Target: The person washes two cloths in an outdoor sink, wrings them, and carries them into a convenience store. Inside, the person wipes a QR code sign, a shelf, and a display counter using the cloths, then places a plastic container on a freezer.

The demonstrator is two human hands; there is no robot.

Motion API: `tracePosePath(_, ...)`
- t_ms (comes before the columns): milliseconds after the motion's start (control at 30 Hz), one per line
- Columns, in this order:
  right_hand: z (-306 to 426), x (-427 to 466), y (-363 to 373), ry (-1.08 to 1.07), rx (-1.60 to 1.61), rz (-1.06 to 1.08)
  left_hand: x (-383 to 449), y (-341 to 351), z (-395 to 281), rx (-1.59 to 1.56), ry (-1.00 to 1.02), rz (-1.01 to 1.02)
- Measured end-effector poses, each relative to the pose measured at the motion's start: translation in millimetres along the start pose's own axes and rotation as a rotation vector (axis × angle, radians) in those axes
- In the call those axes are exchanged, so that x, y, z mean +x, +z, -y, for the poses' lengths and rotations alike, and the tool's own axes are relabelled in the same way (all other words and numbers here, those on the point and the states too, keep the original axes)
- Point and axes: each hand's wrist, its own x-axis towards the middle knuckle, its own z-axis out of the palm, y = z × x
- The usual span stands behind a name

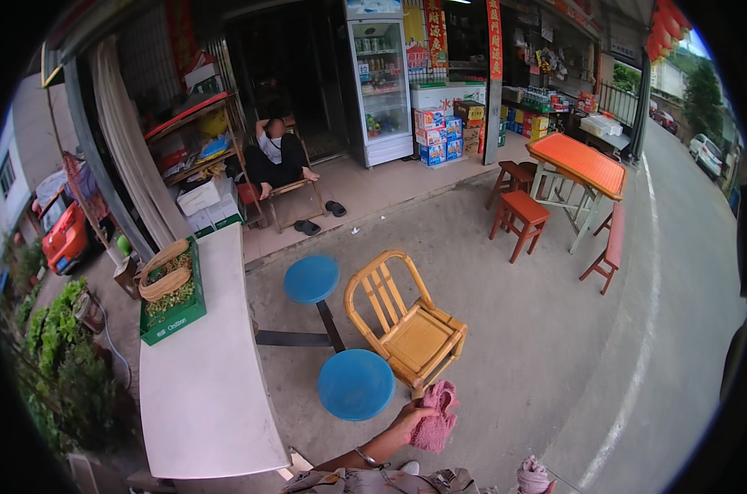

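A crumpled pink cloth (438,426) hangs from the fingers of my left hand (407,423), in front of my body. That hand is just below the front of a bamboo chair (419,339) and to the right of a round blue stool seat (356,384). At the bottom edge only a little of my right hand (552,486) shows, gripping a bunched pale pink cloth (532,475). Beyond the chair a second blue stool seat (311,279) is joined by dark metal bars to the white table (210,395) on the left.
A green crate (176,326) with woven bands and plant stems sits on the white table. An orange-topped table (577,163), red stools (519,216) and a bench (611,247) stand right. A person (277,151) reclines near the shop doorway, by a drinks fridge (382,92).
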Motion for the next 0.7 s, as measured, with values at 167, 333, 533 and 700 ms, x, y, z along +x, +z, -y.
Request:
tracePosePath(167, 63, 98, -8, -0.059, -0.259, 0.007, 108, 54, -24, 0.050, 0.058, -0.005)
tracePosePath(333, 134, 224, 10, -0.170, -0.315, 0.374, 204, 77, -30, -0.060, 0.060, -0.048)
tracePosePath(533, 239, 392, 76, 0.146, 0.051, 0.284, 317, 104, -49, -0.205, 0.106, -0.125)
tracePosePath(700, 282, 515, 183, 0.227, 0.070, 0.332, 370, 155, -85, -0.124, 0.190, -0.307)
